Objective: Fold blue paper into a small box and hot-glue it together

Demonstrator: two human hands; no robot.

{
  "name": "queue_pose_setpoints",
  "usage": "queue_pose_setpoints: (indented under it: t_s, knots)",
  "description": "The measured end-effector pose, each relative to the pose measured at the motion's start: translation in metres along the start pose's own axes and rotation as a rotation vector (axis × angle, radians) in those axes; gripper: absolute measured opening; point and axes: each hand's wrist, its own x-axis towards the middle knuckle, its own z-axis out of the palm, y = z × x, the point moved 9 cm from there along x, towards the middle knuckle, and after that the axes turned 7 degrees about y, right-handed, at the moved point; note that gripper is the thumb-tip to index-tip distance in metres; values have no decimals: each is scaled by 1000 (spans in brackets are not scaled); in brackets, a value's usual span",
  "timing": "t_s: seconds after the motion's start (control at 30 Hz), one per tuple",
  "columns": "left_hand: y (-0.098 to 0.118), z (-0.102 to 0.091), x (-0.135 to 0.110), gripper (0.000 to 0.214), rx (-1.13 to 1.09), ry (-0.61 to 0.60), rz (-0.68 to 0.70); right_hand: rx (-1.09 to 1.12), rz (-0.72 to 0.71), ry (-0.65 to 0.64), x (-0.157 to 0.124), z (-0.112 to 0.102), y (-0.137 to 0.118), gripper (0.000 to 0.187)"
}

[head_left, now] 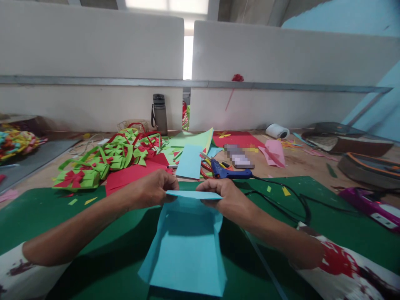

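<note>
A light blue paper sheet lies on the green cutting mat, its side edges turned up and its far edge folded over. My left hand pinches the left end of that far fold. At the right end of the same fold, my right hand is closed on the paper. Both hands hold the far edge slightly above the mat.
Beyond the hands lie a blue glue gun with a black cord, another blue sheet, red and green paper baskets, pink paper, a tape roll and a dark bottle. White partitions close the back.
</note>
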Motion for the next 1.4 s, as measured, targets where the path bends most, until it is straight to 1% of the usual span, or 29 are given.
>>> queue_pose_setpoints:
  t_s: [0.03,0.1,0.3,0.43,0.57,0.7,0.8,0.87,0.97,1.1,1.17,1.27,1.33,1.4]
  knots:
    - [-1,1,0,15,-8,-5,-7,-14,-21,-9,0,1,-2,16]
    - [-2,1,-1,15,-10,-15,-12,-37,-59,-31,-1,2,-4,14]
    - [-4,1,-2,11,11,-28,-25,-113,-154,-72,-1,1,-10,16]
    - [-7,1,-2,15,16,-31,-21,-122,-170,-126,-3,4,-12,18]
    - [-9,2,-1,15,16,-45,-12,-204,-201,-171,-7,7,-14,19]
    - [-6,2,-1,15,50,-29,-21,-274,-242,-154,-10,5,-19,18]
    - [1,4,-3,20,49,-14,-33,-295,-263,-125,-11,2,-22,17]
    - [4,4,-4,25,11,-2,-39,-297,-253,-119,-10,0,-22,17]
    - [1,3,-4,30,-30,9,-62,-292,-232,-111,-7,-3,-20,19]
    - [-7,7,-1,25,-93,-33,-62,-267,-194,-132,-1,-3,-15,20]
    - [-12,8,-1,22,-133,-41,-112,-254,-158,-158,1,-2,-11,19]
    - [-17,7,-1,19,-156,-14,-198,-241,-118,-167,5,-3,-7,17]
    - [-16,5,-2,18,-148,8,-207,-220,-89,-165,7,-4,-5,16]
    - [-15,4,-1,17,-132,14,-188,-196,-54,-175,8,-4,-3,16]
